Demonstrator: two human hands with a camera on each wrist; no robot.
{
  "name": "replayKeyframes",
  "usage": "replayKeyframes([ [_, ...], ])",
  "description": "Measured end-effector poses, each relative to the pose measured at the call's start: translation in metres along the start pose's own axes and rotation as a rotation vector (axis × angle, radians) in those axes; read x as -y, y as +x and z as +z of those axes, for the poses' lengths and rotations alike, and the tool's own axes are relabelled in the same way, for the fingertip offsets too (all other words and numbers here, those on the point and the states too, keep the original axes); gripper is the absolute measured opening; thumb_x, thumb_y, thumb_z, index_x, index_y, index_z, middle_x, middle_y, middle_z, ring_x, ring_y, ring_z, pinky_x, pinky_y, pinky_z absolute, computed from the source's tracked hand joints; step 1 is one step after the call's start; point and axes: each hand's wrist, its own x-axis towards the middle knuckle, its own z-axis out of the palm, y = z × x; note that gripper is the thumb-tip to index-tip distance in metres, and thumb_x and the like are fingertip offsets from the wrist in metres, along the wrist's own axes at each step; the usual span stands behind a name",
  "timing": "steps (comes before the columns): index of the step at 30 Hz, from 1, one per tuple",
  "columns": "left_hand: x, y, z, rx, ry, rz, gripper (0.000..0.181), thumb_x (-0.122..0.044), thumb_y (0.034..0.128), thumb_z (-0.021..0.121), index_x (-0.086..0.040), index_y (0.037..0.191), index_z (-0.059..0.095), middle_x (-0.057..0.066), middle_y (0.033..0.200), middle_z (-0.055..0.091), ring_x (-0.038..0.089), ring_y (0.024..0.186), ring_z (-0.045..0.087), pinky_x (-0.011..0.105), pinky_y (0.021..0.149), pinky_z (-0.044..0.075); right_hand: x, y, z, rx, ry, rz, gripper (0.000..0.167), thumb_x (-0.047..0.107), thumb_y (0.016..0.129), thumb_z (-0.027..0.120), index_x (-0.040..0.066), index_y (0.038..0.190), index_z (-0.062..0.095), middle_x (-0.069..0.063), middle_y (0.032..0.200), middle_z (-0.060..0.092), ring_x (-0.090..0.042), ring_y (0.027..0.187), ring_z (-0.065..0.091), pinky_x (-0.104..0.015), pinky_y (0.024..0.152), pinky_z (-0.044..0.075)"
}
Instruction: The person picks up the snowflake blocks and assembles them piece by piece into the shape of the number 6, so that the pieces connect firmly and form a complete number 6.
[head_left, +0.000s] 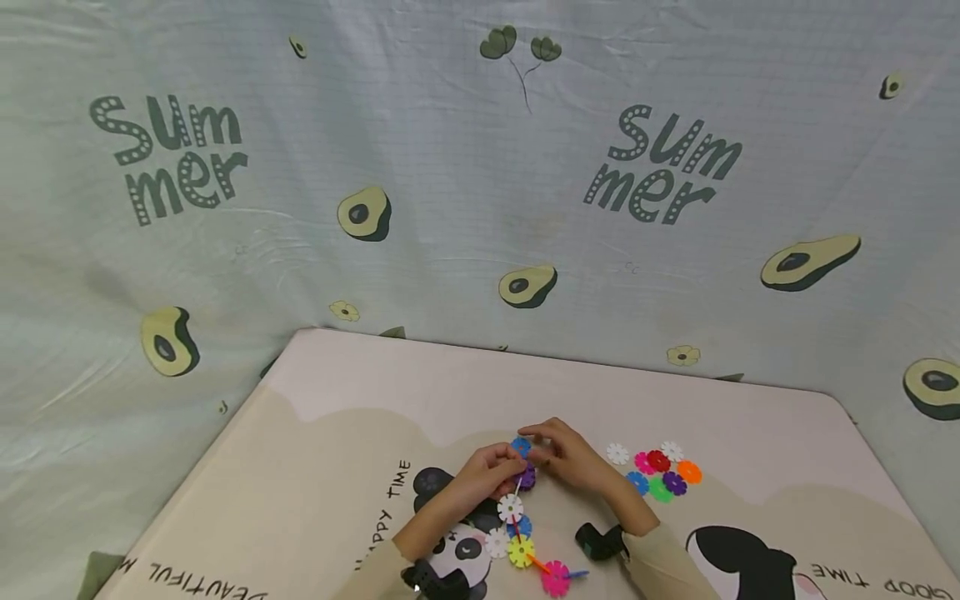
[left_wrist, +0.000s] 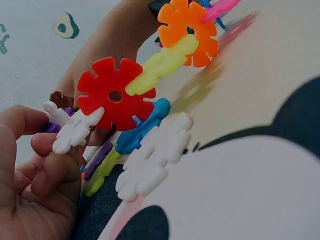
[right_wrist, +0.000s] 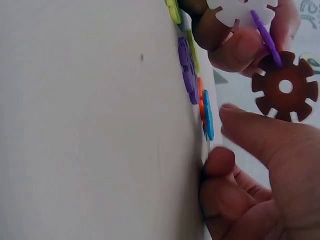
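My left hand (head_left: pixel 486 477) pinches a white notched plastic disc (left_wrist: pixel 75 134), part of a linked chain. In the left wrist view a red disc (left_wrist: pixel 115 92), a yellow disc (left_wrist: pixel 162 65) and an orange disc (left_wrist: pixel 187 32) follow along it. A purple disc (right_wrist: pixel 266 37) joins the held white disc to a brown disc (right_wrist: pixel 286 87), as the right wrist view shows. My right hand (head_left: pixel 572 457) is beside the left one, thumb and fingers apart with nothing seen between them. Near its fingertips lie a blue disc (right_wrist: pixel 208 115) and a purple disc (right_wrist: pixel 188 70).
Right of the hands lies a group of loose discs, including an orange one (head_left: pixel 689 472) and a green one (head_left: pixel 661 488). A loose white disc (left_wrist: pixel 152 155) lies beside the chain. The chain's pink disc (head_left: pixel 555 578) is towards the table's front. A printed cloth (head_left: pixel 450 167) hangs behind.
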Motion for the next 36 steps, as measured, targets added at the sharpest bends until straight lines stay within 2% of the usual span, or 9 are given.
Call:
replayKeyframes([
  [5, 0.002, 0.001, 0.0, 0.0, 0.014, 0.009, 0.014, -0.012, 0.0985, 0.054, 0.001, 0.094, 0.053, -0.006, 0.061, 0.043, 0.005, 0.052, 0.035, 0.019, 0.049, 0.031, 0.0, 0.002, 0.002, 0.002, 0.002, 0.033, 0.023, -0.002, 0.085, 0.07, -0.001, 0.107, 0.068, -0.008, 0.095, 0.054, 0.001, 0.065, 0.039, -0.02, 0.058, 0.039],
  [9, 0.002, 0.001, 0.001, -0.006, 0.012, 0.011, 0.015, -0.012, 0.0985, 0.054, 0.003, 0.095, 0.053, -0.006, 0.061, 0.044, 0.005, 0.053, 0.036, 0.018, 0.049, 0.032, -0.001, 0.001, 0.002, -0.005, 0.006, 0.05, 0.017, -0.006, 0.082, 0.07, 0.001, 0.098, 0.069, -0.008, 0.094, 0.056, -0.001, 0.065, 0.041, -0.021, 0.058, 0.039],
  [15, 0.004, 0.0, 0.001, 0.004, 0.003, 0.008, 0.018, -0.013, 0.0987, 0.054, 0.005, 0.097, 0.053, -0.005, 0.062, 0.046, 0.004, 0.053, 0.037, 0.018, 0.049, 0.031, 0.0, -0.004, 0.0, -0.01, -0.001, 0.123, 0.008, 0.008, 0.091, 0.068, 0.002, 0.094, 0.071, -0.004, 0.087, 0.064, -0.001, 0.069, 0.048, -0.022, 0.061, 0.044],
  [18, 0.004, 0.001, 0.0, -0.001, 0.016, 0.017, 0.02, -0.013, 0.0988, 0.054, 0.008, 0.1, 0.054, -0.005, 0.063, 0.046, 0.005, 0.053, 0.037, 0.018, 0.049, 0.031, 0.002, -0.008, -0.003, 0.0, 0.065, 0.167, 0.014, 0.014, 0.095, 0.064, 0.002, 0.097, 0.07, -0.004, 0.085, 0.064, -0.002, 0.065, 0.052, -0.022, 0.059, 0.047],
  [21, 0.003, 0.001, 0.0, -0.011, 0.035, 0.022, 0.022, -0.012, 0.0982, 0.056, 0.01, 0.102, 0.054, -0.004, 0.065, 0.048, 0.006, 0.054, 0.038, 0.018, 0.049, 0.032, 0.003, -0.012, -0.005, 0.007, 0.155, 0.223, 0.019, 0.017, 0.098, 0.059, 0.001, 0.098, 0.068, -0.004, 0.076, 0.062, -0.005, 0.058, 0.052, -0.022, 0.055, 0.046],
  [25, 0.004, 0.001, 0.001, -0.02, 0.064, 0.02, 0.024, -0.013, 0.0973, 0.058, 0.011, 0.103, 0.056, -0.004, 0.066, 0.05, 0.006, 0.056, 0.04, 0.018, 0.049, 0.034, 0.001, -0.02, -0.008, 0.017, 0.264, 0.271, 0.021, 0.014, 0.099, 0.057, -0.004, 0.098, 0.066, -0.008, 0.064, 0.061, -0.006, 0.053, 0.049, -0.021, 0.051, 0.044],
  [29, 0.004, 0.002, -0.001, -0.025, 0.086, 0.033, 0.025, -0.012, 0.0969, 0.059, 0.012, 0.103, 0.058, -0.004, 0.066, 0.051, 0.006, 0.056, 0.041, 0.018, 0.049, 0.035, -0.001, -0.029, -0.01, 0.008, 0.361, 0.307, 0.022, 0.012, 0.098, 0.059, -0.009, 0.103, 0.064, -0.01, 0.065, 0.063, -0.006, 0.051, 0.05, -0.021, 0.049, 0.044],
  [36, 0.006, 0.004, 0.001, -0.032, 0.081, 0.046, 0.021, -0.01, 0.0961, 0.06, 0.012, 0.097, 0.057, -0.003, 0.065, 0.051, 0.005, 0.054, 0.041, 0.018, 0.048, 0.035, -0.003, -0.043, -0.015, -0.062, 0.459, 0.427, 0.032, 0.021, 0.099, 0.058, -0.01, 0.105, 0.063, -0.007, 0.068, 0.063, -0.008, 0.052, 0.053, -0.02, 0.052, 0.046],
])
